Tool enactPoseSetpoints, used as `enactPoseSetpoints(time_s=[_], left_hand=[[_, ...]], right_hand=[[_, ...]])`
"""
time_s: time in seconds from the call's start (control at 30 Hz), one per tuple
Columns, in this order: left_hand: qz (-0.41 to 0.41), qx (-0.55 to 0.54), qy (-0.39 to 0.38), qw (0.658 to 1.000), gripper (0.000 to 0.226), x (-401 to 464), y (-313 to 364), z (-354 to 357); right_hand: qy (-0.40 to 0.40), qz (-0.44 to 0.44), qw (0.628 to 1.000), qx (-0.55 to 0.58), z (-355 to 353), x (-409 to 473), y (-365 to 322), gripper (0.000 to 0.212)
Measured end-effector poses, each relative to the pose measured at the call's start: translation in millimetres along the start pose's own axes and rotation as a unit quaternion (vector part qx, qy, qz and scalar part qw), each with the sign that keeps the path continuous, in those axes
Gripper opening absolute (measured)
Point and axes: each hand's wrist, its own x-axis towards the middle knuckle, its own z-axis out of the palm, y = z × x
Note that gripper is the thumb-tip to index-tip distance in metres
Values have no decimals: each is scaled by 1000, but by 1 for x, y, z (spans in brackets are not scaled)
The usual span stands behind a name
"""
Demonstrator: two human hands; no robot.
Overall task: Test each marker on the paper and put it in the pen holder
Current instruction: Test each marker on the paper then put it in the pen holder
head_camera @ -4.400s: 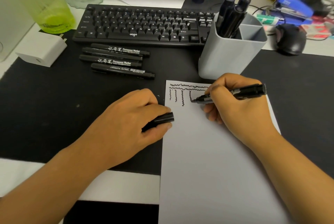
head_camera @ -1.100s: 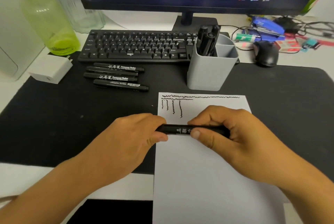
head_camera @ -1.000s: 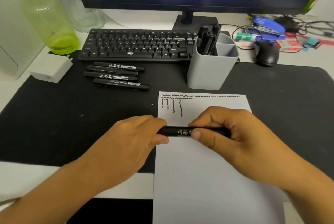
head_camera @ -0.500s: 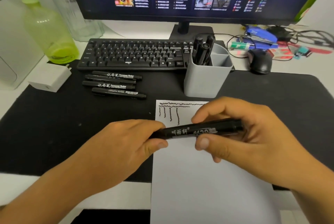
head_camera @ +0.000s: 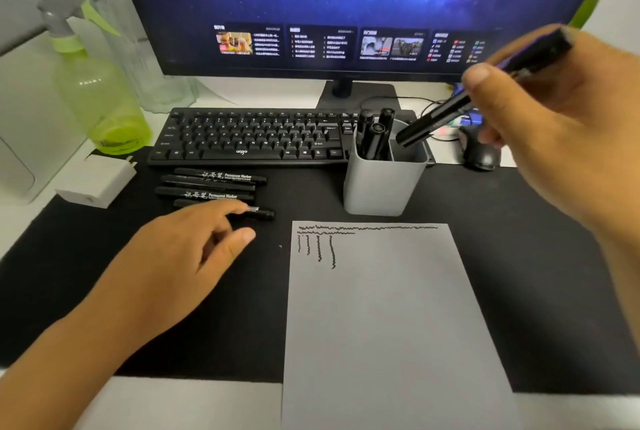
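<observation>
On the far left of the desk I see a green spray bottle (head_camera: 100,100), and in front of it a white charger (head_camera: 98,181) that lies on the corner of the black desk mat (head_camera: 104,273). Next to the right, four black markers (head_camera: 211,188) lie in a row on the mat, just in front of the keyboard (head_camera: 249,136). My left hand (head_camera: 180,263) is low over the mat, with its fingers relaxed and a little apart, holding nothing; its fingertips (head_camera: 247,234) reach over the nearest marker of the row, but I cannot tell if they touch it. Behind the keyboard stands the monitor (head_camera: 346,3). To the right of the hand, the paper (head_camera: 381,325) lies on the mat, with wavy black test lines near its top edge. Just behind the paper stands the grey pen holder (head_camera: 381,187), with two compartments; three black markers stand in its left compartment. My right hand (head_camera: 561,117) is raised on the far right, and its thumb and fingers are clamped on a capped marker (head_camera: 440,114). This marker is tilted, its lower end is just above the right compartment of the holder. A black mouse (head_camera: 479,154) lies behind, partly hidden by this hand.
</observation>
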Motion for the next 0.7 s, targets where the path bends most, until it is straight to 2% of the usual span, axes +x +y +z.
enactPoseSetpoints(time_s=[0.17,0.47,0.7], left_hand=[[-43,50,17,998,45,9,-18,0],[-74,120,4,990,47,14,-36,8],[-60,143,-3,988,47,18,-50,16]], right_hand=[[-27,-17,993,-113,10,21,7,42],[-116,-22,980,-163,28,36,3,33],[-136,-5,976,-169,32,39,3,28]])
